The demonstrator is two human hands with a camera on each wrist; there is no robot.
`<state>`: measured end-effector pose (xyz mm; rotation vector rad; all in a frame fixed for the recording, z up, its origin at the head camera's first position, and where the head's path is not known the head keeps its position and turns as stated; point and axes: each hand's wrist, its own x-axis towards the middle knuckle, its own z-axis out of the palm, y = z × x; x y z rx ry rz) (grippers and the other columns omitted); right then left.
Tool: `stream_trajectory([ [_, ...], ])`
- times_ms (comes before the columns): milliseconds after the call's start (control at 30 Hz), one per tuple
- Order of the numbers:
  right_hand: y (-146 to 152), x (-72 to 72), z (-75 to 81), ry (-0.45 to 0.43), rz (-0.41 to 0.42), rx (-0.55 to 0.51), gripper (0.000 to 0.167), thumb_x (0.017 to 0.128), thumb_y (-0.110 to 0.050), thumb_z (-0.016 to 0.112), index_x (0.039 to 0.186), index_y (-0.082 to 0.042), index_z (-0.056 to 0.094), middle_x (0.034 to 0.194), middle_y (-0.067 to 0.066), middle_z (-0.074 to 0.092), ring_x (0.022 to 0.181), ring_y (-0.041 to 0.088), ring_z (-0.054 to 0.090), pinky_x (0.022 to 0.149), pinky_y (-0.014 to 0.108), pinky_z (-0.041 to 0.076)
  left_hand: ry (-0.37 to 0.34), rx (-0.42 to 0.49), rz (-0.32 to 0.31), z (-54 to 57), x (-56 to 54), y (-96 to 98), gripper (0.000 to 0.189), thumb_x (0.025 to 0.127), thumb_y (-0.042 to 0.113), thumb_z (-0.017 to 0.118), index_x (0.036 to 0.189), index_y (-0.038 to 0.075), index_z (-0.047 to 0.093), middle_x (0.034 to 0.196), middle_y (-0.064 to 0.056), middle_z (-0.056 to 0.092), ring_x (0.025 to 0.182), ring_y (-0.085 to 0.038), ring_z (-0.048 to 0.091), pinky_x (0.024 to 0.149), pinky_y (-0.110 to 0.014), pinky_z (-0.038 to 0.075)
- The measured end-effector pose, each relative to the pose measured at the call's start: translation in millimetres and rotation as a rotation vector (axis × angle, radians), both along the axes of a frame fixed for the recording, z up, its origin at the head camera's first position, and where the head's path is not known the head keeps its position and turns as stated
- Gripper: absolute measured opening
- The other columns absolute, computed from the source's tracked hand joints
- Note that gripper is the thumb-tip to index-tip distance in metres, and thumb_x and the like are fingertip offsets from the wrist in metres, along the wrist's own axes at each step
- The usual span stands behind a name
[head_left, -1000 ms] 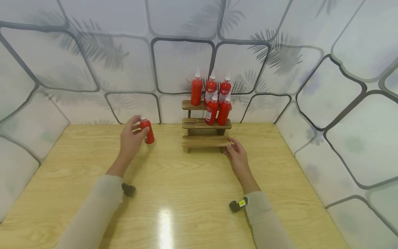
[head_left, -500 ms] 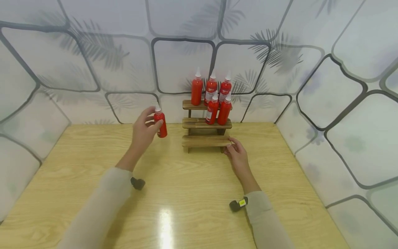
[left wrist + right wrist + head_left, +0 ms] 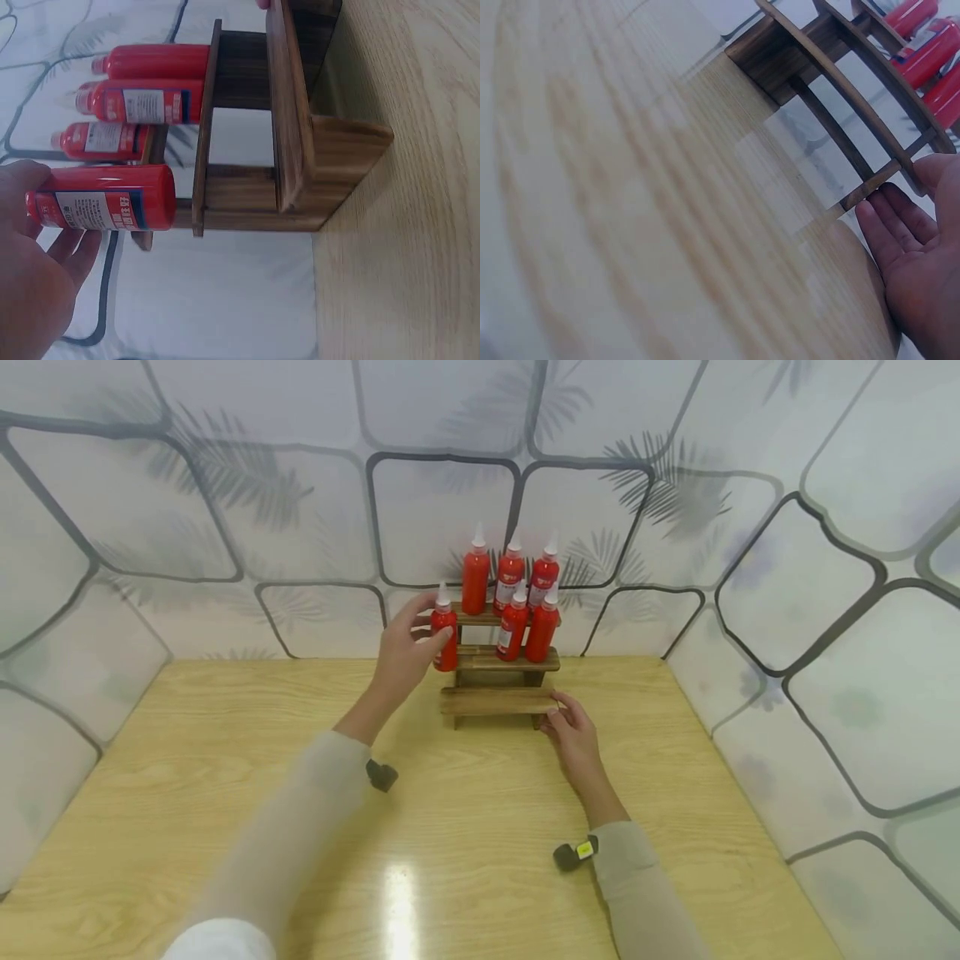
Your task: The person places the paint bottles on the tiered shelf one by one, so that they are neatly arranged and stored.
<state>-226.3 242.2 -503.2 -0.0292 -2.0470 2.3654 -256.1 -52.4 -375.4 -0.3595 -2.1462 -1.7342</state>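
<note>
My left hand [image 3: 402, 653] holds a red squeeze bottle [image 3: 445, 647] with a white pointed cap, thumb on one side and fingers on the other. The bottle is upright at the left end of a three-step wooden display stand [image 3: 495, 700]. In the left wrist view, a small gap shows between the bottle's base [image 3: 161, 197] and the middle step [image 3: 202, 142]. At the stand's lower right end, my right hand [image 3: 574, 733] grips the lowest step. The right wrist view shows the thumb at the step's edge and fingers [image 3: 889, 229] against the side leg.
Three similar red bottles [image 3: 475, 581] stand along the top step. Two more bottles [image 3: 512, 631] stand on the right part of the middle step. The stand is on a light wood table [image 3: 465, 810], close to a patterned back wall [image 3: 300, 510].
My left hand has carried the red bottle rightward and up, from over the table's left side to the stand's left end. The right hand and the stand have stayed in place.
</note>
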Motion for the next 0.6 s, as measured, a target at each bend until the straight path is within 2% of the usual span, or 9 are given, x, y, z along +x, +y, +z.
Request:
stream_trajectory([
  [167, -1.0, 0.0, -0.7, -0.013, -0.01, 0.0, 0.038, 0.103, -0.009, 0.056, 0.141, -0.006, 0.054, 0.106, 0.012, 0.061, 0.1, 0.02, 0.064, 0.09, 0.026, 0.059, 0.008, -0.054, -0.027, 2.7, -11.7, 17.2, 0.047, 0.094, 0.01, 0.069, 0.139, 0.015, 0.056, 0.135, -0.005, 0.06, 0.113, -0.024, 0.061, 0.097, -0.038, 0.056],
  [333, -2.3, -0.6, -0.4, -0.017, -0.009, -0.01, 0.038, 0.103, -0.008, 0.056, 0.141, -0.006, 0.054, 0.104, 0.011, 0.06, 0.099, 0.02, 0.064, 0.089, 0.026, 0.059, 0.042, -0.093, -0.017, 4.3, -21.8, 28.8, 0.05, 0.094, 0.009, 0.069, 0.141, 0.012, 0.053, 0.137, -0.007, 0.06, 0.116, -0.024, 0.062, 0.098, -0.036, 0.056],
  [600, -1.6, 0.4, 0.2, -0.002, -0.008, 0.025, 0.039, 0.103, -0.01, 0.056, 0.142, -0.005, 0.053, 0.104, 0.01, 0.062, 0.098, 0.019, 0.065, 0.089, 0.026, 0.059, -0.007, -0.125, -0.004, -0.9, -32.0, 40.4, 0.053, 0.095, 0.012, 0.069, 0.145, 0.013, 0.049, 0.142, -0.006, 0.057, 0.118, -0.022, 0.06, 0.099, -0.032, 0.055],
])
